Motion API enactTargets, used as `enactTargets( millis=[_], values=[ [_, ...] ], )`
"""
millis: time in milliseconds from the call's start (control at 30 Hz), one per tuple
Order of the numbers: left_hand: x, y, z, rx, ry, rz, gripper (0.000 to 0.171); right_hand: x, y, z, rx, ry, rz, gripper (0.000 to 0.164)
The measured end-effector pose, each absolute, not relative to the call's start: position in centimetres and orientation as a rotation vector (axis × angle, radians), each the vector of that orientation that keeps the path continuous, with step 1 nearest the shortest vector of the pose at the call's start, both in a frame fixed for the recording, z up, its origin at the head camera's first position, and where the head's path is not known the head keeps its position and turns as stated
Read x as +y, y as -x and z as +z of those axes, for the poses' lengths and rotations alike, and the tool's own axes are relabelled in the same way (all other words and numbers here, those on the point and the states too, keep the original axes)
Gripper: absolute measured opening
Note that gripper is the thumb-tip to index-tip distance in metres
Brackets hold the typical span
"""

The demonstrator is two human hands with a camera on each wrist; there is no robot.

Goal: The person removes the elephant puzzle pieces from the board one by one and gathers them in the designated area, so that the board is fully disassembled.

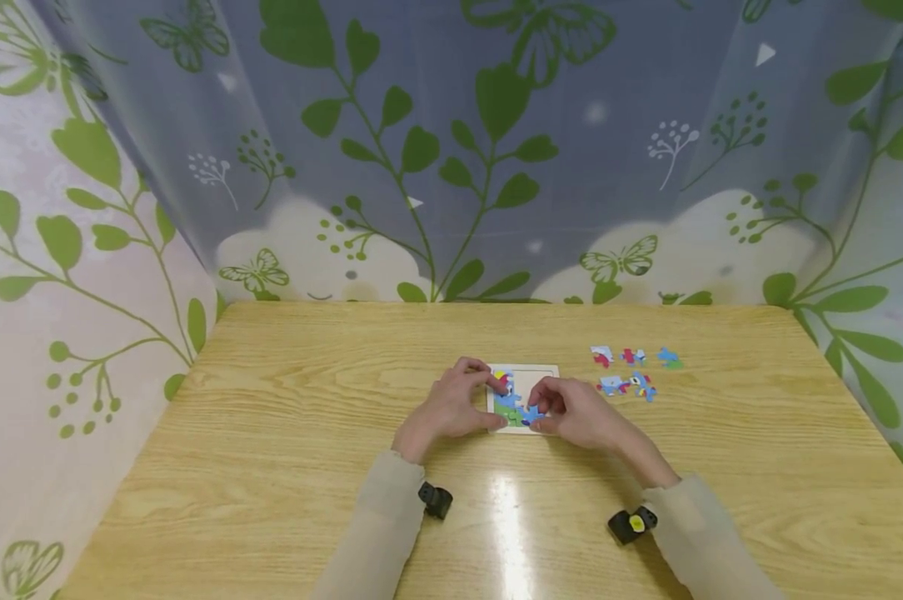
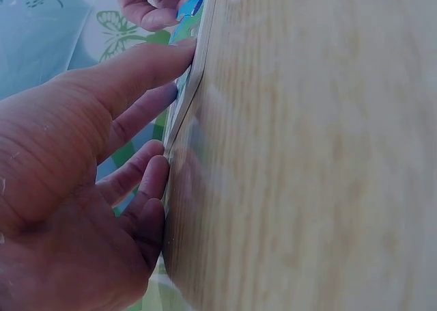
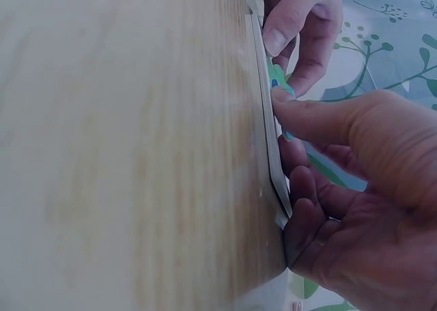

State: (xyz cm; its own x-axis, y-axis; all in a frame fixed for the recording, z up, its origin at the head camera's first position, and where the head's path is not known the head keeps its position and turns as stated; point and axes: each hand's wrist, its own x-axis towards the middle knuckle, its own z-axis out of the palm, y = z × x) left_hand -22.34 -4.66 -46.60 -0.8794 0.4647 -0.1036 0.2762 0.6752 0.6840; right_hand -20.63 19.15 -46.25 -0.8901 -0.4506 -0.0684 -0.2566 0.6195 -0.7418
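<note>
A small jigsaw puzzle with a pale frame lies on the wooden table, its left part filled with blue and green pieces. My left hand is over the frame's left side, thumb and forefinger spread apart and touching the puzzle. At the lower right, my right hand pinches a blue puzzle piece between thumb and fingers, low over the tray. In the right wrist view, the right thumb presses at the piece's edge, while the other fingers curl beside the frame.
Several loose puzzle pieces, among them a blue-and-green one and a red-and-white one, lie right of the frame on the table. Behind the table's far edge hangs a leaf-patterned curtain.
</note>
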Motion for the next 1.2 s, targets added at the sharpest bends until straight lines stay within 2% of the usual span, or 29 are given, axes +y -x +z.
enactTargets(
  millis=[1200],
  values=[
    [-4.7,22.2,-46.7,2.612,-0.581,1.037,0.039,22.0,20.7,-46.7,2.506,0.578,-1.354,0.011]
  ],
)
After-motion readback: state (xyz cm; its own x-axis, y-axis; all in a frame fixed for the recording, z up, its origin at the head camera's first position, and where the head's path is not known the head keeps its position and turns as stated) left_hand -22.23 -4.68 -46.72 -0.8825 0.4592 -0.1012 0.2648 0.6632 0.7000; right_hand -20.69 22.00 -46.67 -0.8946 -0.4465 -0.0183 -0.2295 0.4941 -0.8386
